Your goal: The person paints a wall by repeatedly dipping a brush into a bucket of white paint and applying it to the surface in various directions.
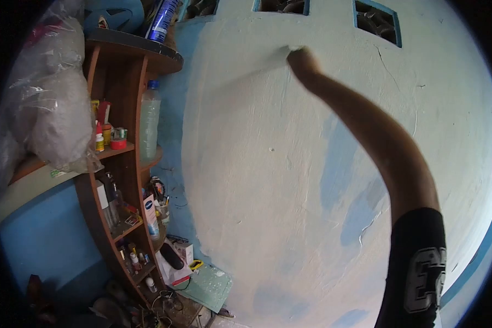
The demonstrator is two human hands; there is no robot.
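My right hand [305, 63] is raised high against the wall [246, 142], below the vent openings. Its fingers are closed around something small and pale at the wall surface, too small and blurred to name. Whitish paint or filler covers much of the wall, with blue patches showing through at the middle and lower right. The right arm stretches up from a dark sleeve at the lower right. No part of my left hand shows.
On the left stands a brown shelf unit [142, 109] with bottles, tubes and tape. A plastic-wrapped bundle [60, 104] sits beside it. Below lies a spattered green board [208, 287]. Vent openings [377, 23] line the top, and a crack runs down the right.
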